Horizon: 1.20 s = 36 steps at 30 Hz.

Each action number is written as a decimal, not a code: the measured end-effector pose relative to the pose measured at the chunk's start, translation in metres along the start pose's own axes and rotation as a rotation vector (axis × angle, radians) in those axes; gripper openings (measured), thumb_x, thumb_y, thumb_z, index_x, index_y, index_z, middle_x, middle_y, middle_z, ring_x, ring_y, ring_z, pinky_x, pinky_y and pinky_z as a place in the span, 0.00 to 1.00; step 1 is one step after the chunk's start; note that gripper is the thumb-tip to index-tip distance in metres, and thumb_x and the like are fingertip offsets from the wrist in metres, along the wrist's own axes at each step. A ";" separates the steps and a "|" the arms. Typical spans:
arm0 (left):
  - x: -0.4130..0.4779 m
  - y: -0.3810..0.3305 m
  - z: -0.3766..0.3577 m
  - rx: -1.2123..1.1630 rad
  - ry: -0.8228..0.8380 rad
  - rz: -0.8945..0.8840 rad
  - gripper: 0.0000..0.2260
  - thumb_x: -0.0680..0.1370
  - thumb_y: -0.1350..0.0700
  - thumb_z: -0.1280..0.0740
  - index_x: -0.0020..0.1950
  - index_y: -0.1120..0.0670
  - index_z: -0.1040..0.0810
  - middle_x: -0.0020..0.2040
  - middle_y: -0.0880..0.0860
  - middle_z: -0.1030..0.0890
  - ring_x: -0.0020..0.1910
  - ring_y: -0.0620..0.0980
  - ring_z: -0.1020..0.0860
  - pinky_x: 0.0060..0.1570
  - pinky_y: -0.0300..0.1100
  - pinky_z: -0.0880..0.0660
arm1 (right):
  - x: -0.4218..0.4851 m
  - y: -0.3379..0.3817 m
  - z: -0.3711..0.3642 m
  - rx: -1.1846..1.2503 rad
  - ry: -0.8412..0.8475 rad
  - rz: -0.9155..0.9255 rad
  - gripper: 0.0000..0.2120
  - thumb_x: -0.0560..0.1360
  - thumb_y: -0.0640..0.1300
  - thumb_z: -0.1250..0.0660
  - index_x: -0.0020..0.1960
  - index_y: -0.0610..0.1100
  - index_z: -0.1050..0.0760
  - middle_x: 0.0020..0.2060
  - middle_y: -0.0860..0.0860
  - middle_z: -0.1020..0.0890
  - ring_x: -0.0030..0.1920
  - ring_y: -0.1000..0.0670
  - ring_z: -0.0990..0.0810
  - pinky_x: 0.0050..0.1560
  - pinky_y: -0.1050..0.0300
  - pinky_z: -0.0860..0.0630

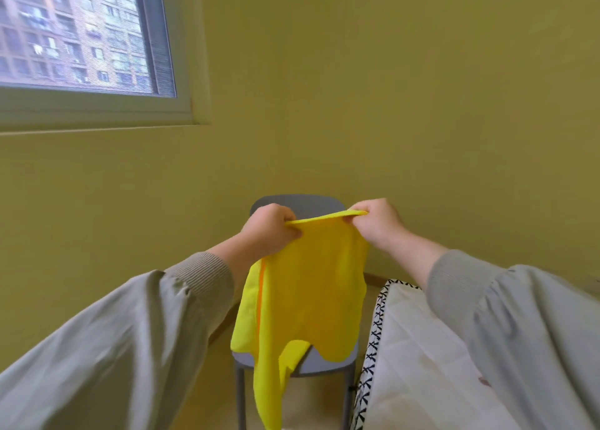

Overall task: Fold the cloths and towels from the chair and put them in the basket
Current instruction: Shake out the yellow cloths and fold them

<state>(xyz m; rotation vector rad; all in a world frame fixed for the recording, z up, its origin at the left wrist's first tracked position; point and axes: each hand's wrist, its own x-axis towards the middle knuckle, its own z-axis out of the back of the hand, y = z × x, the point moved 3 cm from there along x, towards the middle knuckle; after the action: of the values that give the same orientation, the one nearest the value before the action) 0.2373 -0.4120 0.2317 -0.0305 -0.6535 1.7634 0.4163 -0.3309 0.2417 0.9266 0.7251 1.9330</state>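
Hanging in the air in front of the grey chair [300, 204], the yellow cloth [308, 293] is stretched by its top edge between the two hands. The left hand [269, 231] pinches the upper left corner with curled fingers and thumb. The right hand [378, 225] pinches the upper right corner the same way, and the edge runs nearly level between them. Below the hands the cloth drops loosely, doubled along its left side, with an uneven lower hem and one long tail reaching down past the seat. It hides most of the backrest and seat, so what lies on the seat cannot be told. Just right of the chair stands the basket [376, 332], white-lined with a black-and-white patterned rim, partly hidden by the right grey sleeve [519, 332]. Yellow-green walls [454, 104] meet in a corner behind the chair, and a window [81, 33] high on the left shows an apartment block
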 end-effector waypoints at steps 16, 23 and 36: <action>0.001 0.083 0.001 -0.043 -0.218 0.505 0.11 0.79 0.57 0.41 0.38 0.59 0.27 0.34 0.53 0.27 0.30 0.51 0.30 0.25 0.40 0.36 | -0.008 -0.032 0.064 0.021 -0.678 0.036 0.14 0.72 0.29 0.40 0.43 0.47 0.23 0.38 0.52 0.23 0.40 0.50 0.25 0.41 0.61 0.32; 0.007 0.086 -0.003 -0.483 -0.264 0.552 0.11 0.78 0.50 0.35 0.41 0.55 0.26 0.34 0.51 0.26 0.32 0.49 0.27 0.33 0.42 0.29 | -0.003 -0.064 0.088 -0.021 -0.686 -0.143 0.14 0.77 0.39 0.36 0.34 0.44 0.34 0.28 0.51 0.34 0.35 0.45 0.36 0.35 0.56 0.38; 0.001 0.080 -0.016 -0.379 -0.211 0.456 0.12 0.81 0.51 0.39 0.40 0.53 0.24 0.32 0.51 0.28 0.30 0.50 0.30 0.33 0.42 0.31 | -0.008 -0.100 0.102 -0.093 -0.508 -0.291 0.21 0.77 0.40 0.36 0.29 0.44 0.41 0.26 0.49 0.41 0.28 0.49 0.44 0.29 0.56 0.48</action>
<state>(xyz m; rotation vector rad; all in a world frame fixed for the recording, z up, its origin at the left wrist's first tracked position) 0.1721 -0.4161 0.1831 -0.2752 -1.2021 2.0674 0.5470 -0.2768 0.2195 1.1254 0.4364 1.3844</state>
